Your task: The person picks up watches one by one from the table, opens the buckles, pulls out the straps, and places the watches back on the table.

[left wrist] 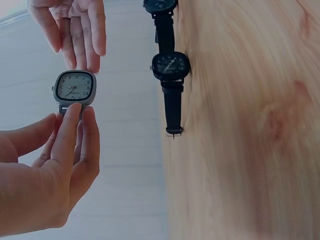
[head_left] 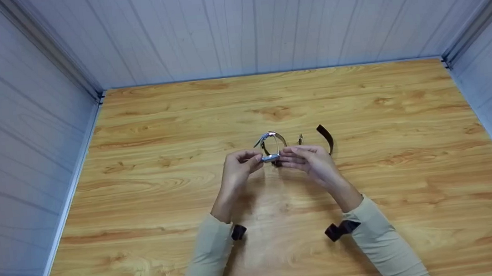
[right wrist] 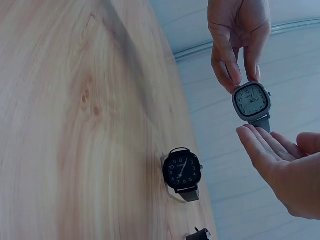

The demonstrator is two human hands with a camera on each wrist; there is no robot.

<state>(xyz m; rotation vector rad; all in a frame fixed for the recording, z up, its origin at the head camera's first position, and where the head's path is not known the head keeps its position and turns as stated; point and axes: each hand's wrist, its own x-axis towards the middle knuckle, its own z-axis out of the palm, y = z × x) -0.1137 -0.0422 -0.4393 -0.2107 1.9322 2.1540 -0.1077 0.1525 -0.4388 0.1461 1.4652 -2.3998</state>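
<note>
"Where's the pale-faced watch (left wrist: pixel 75 86)?"
"Between both hands, up over the wooden table (head_left: pixel 144 212)."
"Who has it?"
"The left hand (left wrist: pixel 55 165) pinches it beside its case. The right hand (right wrist: pixel 287 172) has nearly straight fingers at the strap (right wrist: pixel 261 122), thumb apart. I can't see it gripping."
"What step is this?"
"I think it's steadying the watch. The next move would need a firm left pinch and gentle right fingers."
"Do the views match?"
"No! From the head, the watch is edge-on, so its face hides. Both wrist views show it. The left one has a black watch (left wrist: pixel 170 65) and part of another one (left wrist: pixel 161 6). The right one shows a buckle (right wrist: pixel 198 234) low down."
</note>
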